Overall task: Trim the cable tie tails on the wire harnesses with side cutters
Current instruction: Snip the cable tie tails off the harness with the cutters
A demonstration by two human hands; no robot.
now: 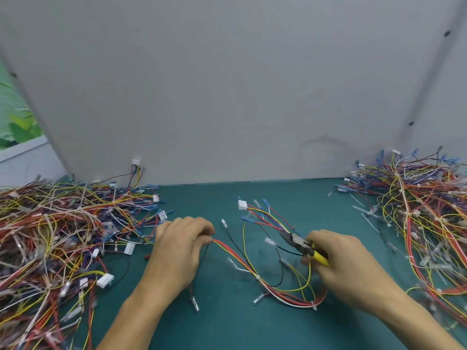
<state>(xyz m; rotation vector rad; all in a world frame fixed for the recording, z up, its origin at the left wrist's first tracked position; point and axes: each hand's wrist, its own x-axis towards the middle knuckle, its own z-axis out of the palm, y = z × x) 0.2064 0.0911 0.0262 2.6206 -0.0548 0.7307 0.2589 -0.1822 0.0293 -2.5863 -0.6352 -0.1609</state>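
Note:
One wire harness (255,271) of red, yellow, white and black wires lies on the green mat between my hands. Its white connector (242,204) points toward the wall. My left hand (180,251) pinches the harness's red and yellow wires at its left end. My right hand (341,261) grips yellow-handled side cutters (302,245), whose dark jaws point up-left at the wire bundle. A white cable tie (257,277) wraps the bundle low in the middle, and another tie (313,304) sits at the loop's bottom right.
A big tangled pile of harnesses (55,238) covers the mat's left side. A second pile (424,218) fills the right side. A grey panel wall (227,97) stands right behind the green mat (227,324). Loose cut tie tails (369,218) lie beside the right pile.

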